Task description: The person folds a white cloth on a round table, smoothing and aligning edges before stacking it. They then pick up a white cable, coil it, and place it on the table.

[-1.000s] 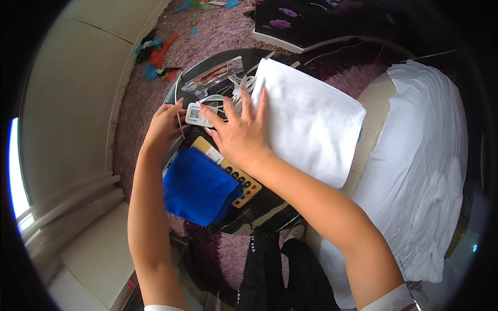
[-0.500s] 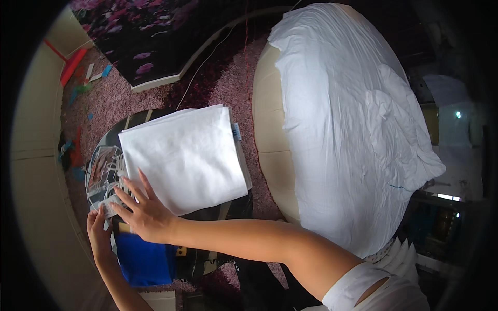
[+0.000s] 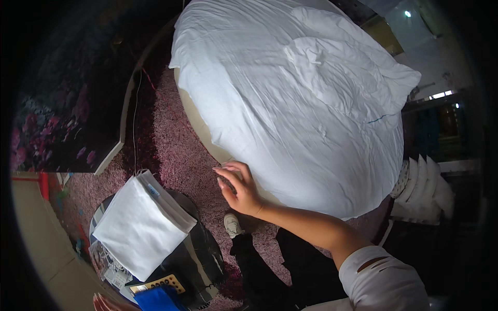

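Observation:
My right hand (image 3: 239,189) is held in the air by the edge of the round bed, its fingers loosely curled and apart, holding nothing. Below it is the bed's white sheet (image 3: 290,140), wrinkled, with a bunched white cover (image 3: 342,78) on top. Only the fingers of my left hand (image 3: 106,303) show at the bottom edge; they look stretched out with nothing in them. Nearest to that hand are a blue cloth (image 3: 158,299) and a tan panel with dark round buttons (image 3: 168,282). A folded stack of white linen (image 3: 142,228) lies on the dark round table (image 3: 199,259).
White cables and small items (image 3: 115,272) lie at the table's left side. A thin cord (image 3: 136,119) runs over the pink carpet (image 3: 179,135). At far left stands a dark flowered panel (image 3: 67,114). White pillows (image 3: 423,186) are stacked at right, and my shoe (image 3: 232,224) is beside the table.
The view has swung right toward the bed. My right hand has left the cables and is now by the bed's edge. My left hand has dropped mostly out of the picture.

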Tool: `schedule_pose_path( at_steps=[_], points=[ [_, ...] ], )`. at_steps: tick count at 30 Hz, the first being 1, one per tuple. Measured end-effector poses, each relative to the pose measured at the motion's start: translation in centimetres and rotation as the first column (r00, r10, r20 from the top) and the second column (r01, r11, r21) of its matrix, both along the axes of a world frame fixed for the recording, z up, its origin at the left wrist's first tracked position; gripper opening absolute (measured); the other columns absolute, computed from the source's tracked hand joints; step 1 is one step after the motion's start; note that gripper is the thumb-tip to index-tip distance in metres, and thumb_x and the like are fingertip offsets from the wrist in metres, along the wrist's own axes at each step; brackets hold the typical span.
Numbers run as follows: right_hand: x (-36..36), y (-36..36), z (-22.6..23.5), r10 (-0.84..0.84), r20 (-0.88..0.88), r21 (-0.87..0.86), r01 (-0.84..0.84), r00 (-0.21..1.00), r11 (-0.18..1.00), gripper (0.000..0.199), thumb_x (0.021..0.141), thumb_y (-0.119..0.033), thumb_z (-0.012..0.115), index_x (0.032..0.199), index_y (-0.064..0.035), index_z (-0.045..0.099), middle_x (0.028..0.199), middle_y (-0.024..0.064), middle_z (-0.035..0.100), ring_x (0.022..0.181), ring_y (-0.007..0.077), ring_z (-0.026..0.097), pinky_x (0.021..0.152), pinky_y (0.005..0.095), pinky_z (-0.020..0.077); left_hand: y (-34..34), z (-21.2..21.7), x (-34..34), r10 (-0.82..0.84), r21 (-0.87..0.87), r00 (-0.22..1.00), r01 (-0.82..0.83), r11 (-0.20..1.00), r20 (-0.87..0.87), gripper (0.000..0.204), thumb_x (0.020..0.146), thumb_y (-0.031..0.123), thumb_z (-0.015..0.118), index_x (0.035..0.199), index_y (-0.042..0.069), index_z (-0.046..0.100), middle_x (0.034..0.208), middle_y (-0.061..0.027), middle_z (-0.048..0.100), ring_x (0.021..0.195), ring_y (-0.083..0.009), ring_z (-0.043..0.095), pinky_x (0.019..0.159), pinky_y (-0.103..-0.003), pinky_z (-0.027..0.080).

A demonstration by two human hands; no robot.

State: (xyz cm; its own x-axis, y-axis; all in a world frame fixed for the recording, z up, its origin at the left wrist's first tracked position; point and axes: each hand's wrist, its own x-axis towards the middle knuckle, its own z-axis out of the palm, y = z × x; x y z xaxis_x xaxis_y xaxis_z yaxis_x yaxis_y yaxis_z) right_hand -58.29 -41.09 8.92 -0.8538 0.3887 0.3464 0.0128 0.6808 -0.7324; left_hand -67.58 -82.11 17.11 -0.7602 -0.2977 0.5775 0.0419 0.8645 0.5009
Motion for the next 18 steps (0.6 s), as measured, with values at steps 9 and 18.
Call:
schedule_pose_path(
  at_steps=[9,18],
  points=[
    [18.6,15.7,-0.7,-0.529,0.301,0.306,0.445,0.793,0.842,0.045,0.078,-0.009,0.063,0.121,-0.0090,0.050,0.126,0.0158,0.037,0.104,0.0308,0.051,0.086,0.0416,0.0429,30.4,2.5,4.5,-0.975,0.080,0.190,0.977,0.200,0.118,0.033,0.079,-0.006,0.061,0.109,0.000,0.048,0.104,-0.0170,0.051,0.096,-0.0285,0.052,0.081,-0.036,0.045],
    [39.0,24.8,-3.0,-0.747,0.390,0.489,0.566,0.538,0.663,0.049,0.085,-0.022,0.060,0.130,-0.0117,0.043,0.135,0.0139,0.039,0.123,0.0331,0.037,0.101,0.0489,0.0301,55.9,-5.3,23.0,-0.781,0.203,-0.365,0.931,-0.303,0.507,0.062,0.080,0.020,0.068,0.135,0.013,0.039,0.137,-0.0178,0.035,0.130,-0.0417,0.029,0.104,-0.052,0.029]
  ],
)
